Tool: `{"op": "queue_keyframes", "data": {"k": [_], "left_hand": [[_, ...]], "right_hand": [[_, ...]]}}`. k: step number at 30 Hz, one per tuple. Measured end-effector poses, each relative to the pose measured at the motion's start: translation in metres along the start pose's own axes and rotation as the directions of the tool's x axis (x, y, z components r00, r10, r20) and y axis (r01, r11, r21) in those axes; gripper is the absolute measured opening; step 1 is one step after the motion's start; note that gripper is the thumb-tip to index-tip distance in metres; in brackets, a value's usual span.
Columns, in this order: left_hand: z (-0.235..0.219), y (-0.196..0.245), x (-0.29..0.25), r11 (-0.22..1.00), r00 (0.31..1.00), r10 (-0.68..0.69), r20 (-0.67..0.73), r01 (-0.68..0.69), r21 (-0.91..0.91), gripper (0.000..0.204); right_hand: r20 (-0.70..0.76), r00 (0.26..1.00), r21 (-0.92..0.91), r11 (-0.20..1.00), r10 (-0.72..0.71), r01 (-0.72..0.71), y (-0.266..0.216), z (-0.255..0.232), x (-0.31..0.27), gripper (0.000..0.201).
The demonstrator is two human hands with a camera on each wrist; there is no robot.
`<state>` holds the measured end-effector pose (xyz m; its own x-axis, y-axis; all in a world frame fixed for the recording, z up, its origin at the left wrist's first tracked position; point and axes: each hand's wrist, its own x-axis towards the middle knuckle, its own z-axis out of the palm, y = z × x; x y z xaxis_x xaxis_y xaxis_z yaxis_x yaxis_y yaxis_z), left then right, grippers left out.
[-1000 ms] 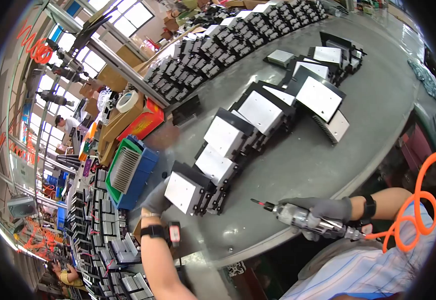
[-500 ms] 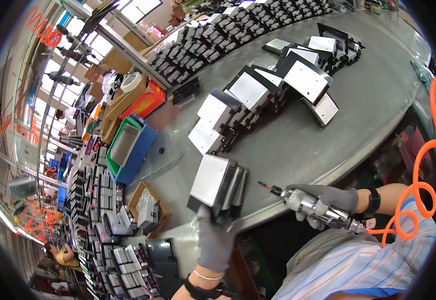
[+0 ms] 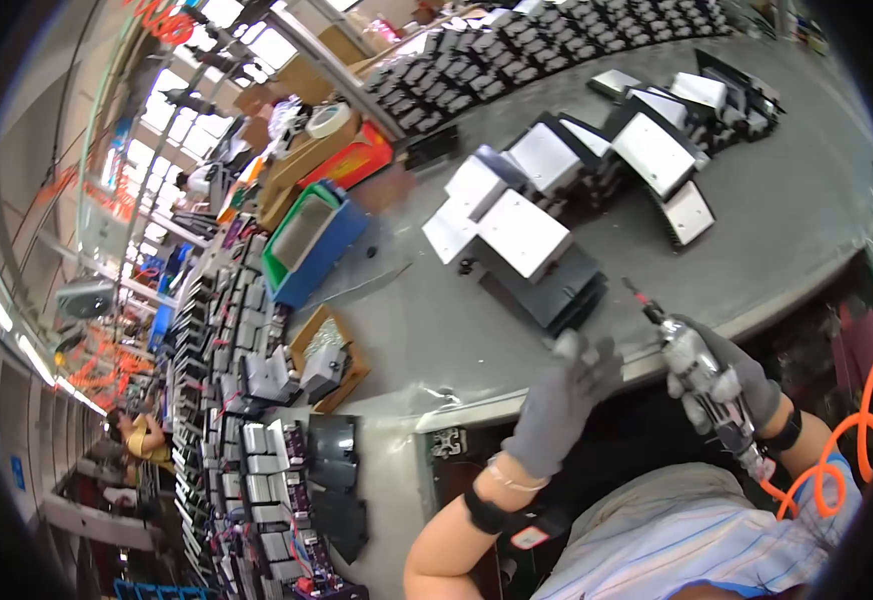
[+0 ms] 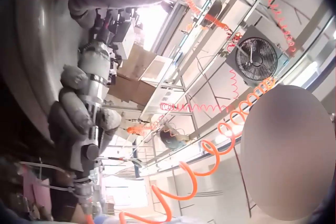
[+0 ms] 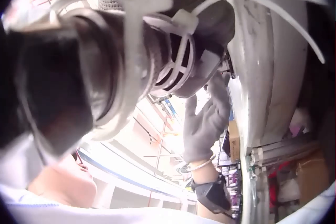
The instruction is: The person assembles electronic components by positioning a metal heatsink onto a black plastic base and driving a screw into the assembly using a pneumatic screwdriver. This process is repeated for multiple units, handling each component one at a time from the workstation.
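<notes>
My right hand [image 3: 731,375], in a grey glove, grips a silver air screwdriver [image 3: 696,365]; its bit points up toward the table. In the left wrist view the same screwdriver [image 4: 94,87] shows with gloved fingers wrapped round its body. My left hand [image 3: 568,395], gloved too, is held at the table's front edge with its fingers extended and nothing in them. Just beyond its fingertips lies a block with a silver plate [image 3: 524,235] and a dark lower part [image 3: 546,290]. The right wrist view shows the left hand [image 5: 205,124] with fingers apart.
More silver-plated blocks [image 3: 656,155] run in a row across the grey table [image 3: 756,250]. Stacked units [image 3: 556,60] line the back. A blue bin [image 3: 326,250] and a small cardboard box [image 3: 356,375] stand at the left. An orange coiled hose [image 3: 836,440] trails from the screwdriver.
My left hand took a block from the row's near end, brought it toward the front edge, set it down and let go. The screwdriver stays in my right hand, now tilted more upright.
</notes>
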<state>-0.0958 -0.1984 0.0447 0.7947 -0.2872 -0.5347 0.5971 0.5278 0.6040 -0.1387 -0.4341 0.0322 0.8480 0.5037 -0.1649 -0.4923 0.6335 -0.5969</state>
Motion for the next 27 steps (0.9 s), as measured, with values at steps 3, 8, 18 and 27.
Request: {"op": "queue_keyframes", "data": {"k": [3,8,18,27], "left_hand": [[-0.051,0.056,-0.029,0.675,0.925,0.371,0.08,-0.328,0.661,0.032],[-0.226,0.232,-0.059,-0.342,0.512,0.841,0.173,0.256,0.904,0.084],[-0.289,0.28,-0.03,0.153,0.607,0.734,-0.303,0.287,0.946,0.081],[-0.196,0.248,0.11,-0.149,0.337,0.938,0.082,0.177,0.973,0.074]], "right_hand": [[0.005,1.0,-0.023,0.999,0.023,-0.023,0.0,-0.009,-0.005,0.108],[0.132,0.965,-0.066,0.974,0.225,-0.217,0.014,-0.009,-0.01,0.114],[0.177,0.931,-0.179,0.941,0.319,-0.288,0.036,-0.001,0.017,0.11],[0.199,0.912,-0.227,0.922,0.359,-0.313,0.037,0.016,0.038,0.106]]}}
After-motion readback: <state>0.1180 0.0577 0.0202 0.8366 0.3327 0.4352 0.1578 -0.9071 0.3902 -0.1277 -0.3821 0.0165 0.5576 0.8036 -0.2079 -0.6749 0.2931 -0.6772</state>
